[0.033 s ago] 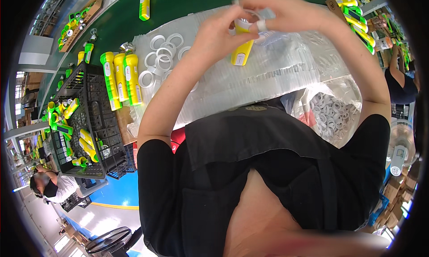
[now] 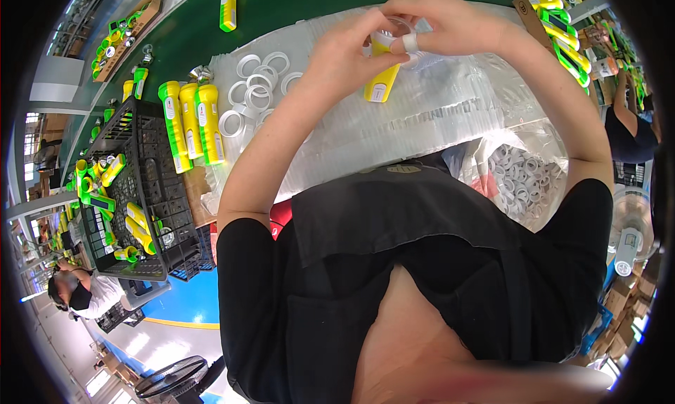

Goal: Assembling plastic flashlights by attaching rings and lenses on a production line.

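A yellow flashlight (image 2: 380,86) stands tilted at the far middle of the work surface, its head toward me and between my hands. My left hand (image 2: 348,51) is closed around the left side of the head. Curled over the far and right side is my right hand (image 2: 450,23), fingers and thumb at the rim. A clear round piece shows at the head; my fingers partly hide it. White rings (image 2: 259,96) lie loosely grouped left of my left forearm. Left of them, several yellow and green flashlights (image 2: 190,126) lie side by side.
Clear plastic sheeting (image 2: 422,126) covers the work surface. A bag of white rings (image 2: 524,183) is at my right. A black crate (image 2: 158,186) with flashlights stands left. One flashlight (image 2: 228,7) lies on the green table behind. Boxed flashlights (image 2: 562,35) are far right; a person (image 2: 98,295) sits far left.
My right hand's fingers have shifted slightly around the flashlight's head. The flashlight stays nearly in place, and the things around it look the same.
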Available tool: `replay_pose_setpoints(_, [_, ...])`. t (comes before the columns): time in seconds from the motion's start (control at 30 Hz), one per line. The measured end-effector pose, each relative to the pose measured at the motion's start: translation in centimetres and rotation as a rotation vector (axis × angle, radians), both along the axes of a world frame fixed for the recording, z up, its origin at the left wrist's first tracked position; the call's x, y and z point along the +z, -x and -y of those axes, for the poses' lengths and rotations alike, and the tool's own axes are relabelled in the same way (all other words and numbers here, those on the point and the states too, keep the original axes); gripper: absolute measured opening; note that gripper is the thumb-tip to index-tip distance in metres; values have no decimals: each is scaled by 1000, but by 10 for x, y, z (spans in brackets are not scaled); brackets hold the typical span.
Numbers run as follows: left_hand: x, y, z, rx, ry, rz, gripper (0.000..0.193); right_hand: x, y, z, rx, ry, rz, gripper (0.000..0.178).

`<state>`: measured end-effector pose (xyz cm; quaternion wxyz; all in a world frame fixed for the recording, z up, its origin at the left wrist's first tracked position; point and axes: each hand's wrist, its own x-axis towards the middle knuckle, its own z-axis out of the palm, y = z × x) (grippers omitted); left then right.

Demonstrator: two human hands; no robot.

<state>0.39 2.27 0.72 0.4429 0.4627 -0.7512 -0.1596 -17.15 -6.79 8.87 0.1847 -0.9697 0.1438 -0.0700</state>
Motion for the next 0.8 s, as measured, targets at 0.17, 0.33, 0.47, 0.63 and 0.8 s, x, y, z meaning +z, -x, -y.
replay_pose_setpoints(0.17, [-14,6,16,-129,133,-95,46,-32,14,-4,-228,130,219,34])
replay_pose_setpoints(0.33, [13,-1,-17,-201,-132,-239,96,2,33,-32,-287,-223,349,36])
replay_pose_setpoints(0.47, [35,-6,-44,-675,-1020,-525,76,16,28,-54,7,-63,487,51])
replay_pose_setpoints(0.63, [-2,-32,60,74,-351,107,60,-85,-24,41,-484,6,610,35])
replay_pose_setpoints(0.8, [-36,-75,128,139,-337,294,69,-131,-70,115,-554,-31,647,36])
